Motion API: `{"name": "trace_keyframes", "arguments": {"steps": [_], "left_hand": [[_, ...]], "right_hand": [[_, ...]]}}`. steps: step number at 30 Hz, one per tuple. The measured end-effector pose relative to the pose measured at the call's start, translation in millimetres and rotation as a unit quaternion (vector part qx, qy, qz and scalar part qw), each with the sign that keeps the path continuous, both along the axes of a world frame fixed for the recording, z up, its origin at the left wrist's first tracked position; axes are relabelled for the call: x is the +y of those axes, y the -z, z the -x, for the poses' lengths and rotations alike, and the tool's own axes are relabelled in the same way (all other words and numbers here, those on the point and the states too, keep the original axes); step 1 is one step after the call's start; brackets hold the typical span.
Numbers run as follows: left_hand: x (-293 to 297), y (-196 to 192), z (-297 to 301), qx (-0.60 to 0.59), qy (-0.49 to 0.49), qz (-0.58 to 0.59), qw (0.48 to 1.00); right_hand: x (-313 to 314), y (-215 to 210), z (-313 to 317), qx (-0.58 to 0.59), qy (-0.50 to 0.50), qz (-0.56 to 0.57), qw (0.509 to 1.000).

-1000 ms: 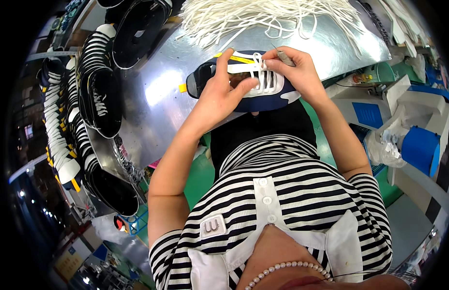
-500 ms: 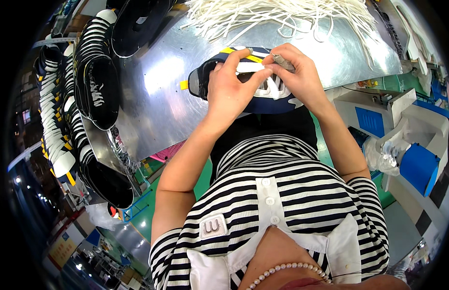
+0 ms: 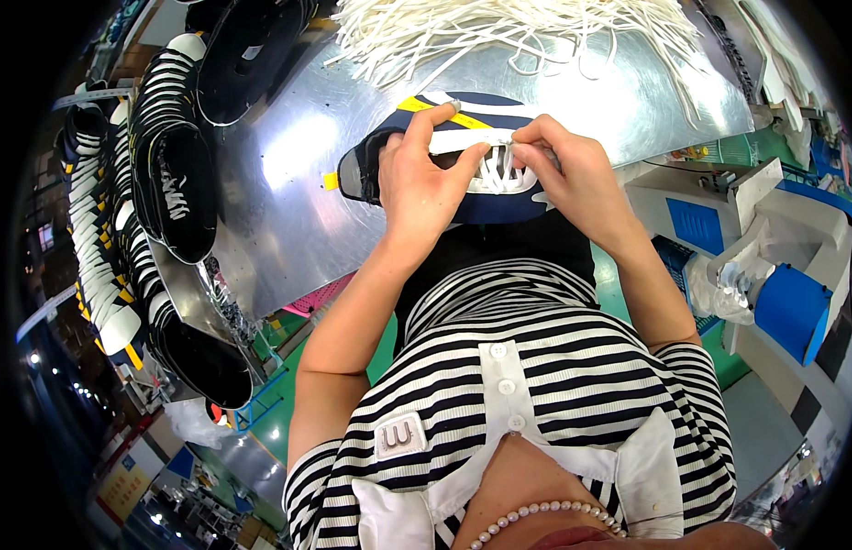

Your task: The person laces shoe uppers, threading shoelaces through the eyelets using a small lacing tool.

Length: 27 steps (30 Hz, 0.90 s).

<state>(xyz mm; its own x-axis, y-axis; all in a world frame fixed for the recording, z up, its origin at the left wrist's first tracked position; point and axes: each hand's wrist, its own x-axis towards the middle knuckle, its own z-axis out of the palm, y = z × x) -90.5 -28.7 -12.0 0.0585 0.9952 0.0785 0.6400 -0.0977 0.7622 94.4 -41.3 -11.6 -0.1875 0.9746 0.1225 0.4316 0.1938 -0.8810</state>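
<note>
A navy shoe upper [image 3: 499,211] with a yellow stripe lies sideways at the table's near edge, its heel and yellow pull tab [image 3: 331,181] to the left. White shoelace [image 3: 496,176] crosses its opening through part of the eyelet rows. My left hand [image 3: 417,183] is closed round the far eyelet strip, thumb in the opening and index finger outside. At that strip's right part my right hand [image 3: 573,174] pinches with thumb and index finger; the bit of lace between the fingertips is mostly hidden.
A heap of loose white laces [image 3: 518,32] covers the table's far side. Nested dark shoes [image 3: 174,192] stand in rows along the left edge, near a black shoe [image 3: 252,64]. The metal table [image 3: 270,211] shines under the lamps. A blue-and-white machine [image 3: 793,312] stands at right.
My right fingertips have moved down and slightly left onto the eyelet strip. The whole view has shifted a little, so the shoe and left hand appear lower and further left.
</note>
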Motion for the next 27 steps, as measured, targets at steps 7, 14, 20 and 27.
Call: {"name": "trace_keyframes", "arguments": {"steps": [7, 14, 20, 27], "left_hand": [[-1, -1, 1, -0.012, -0.012, -0.016, 1.000], [-10, 3, -1, 0.016, 0.018, -0.071, 0.997], [-2, 10, 15, -0.148, 0.029, 0.016, 0.988], [1, 15, 12, -0.056, -0.010, -0.057, 0.997]], "right_hand": [[0, 1, -1, -0.004, -0.011, -0.011, 1.000], [6, 2, 19, -0.225, -0.020, -0.059, 0.972], [10, -27, 12, -0.249, -0.042, -0.001, 0.968], [25, 22, 15, 0.105, 0.076, 0.004, 0.992]]}}
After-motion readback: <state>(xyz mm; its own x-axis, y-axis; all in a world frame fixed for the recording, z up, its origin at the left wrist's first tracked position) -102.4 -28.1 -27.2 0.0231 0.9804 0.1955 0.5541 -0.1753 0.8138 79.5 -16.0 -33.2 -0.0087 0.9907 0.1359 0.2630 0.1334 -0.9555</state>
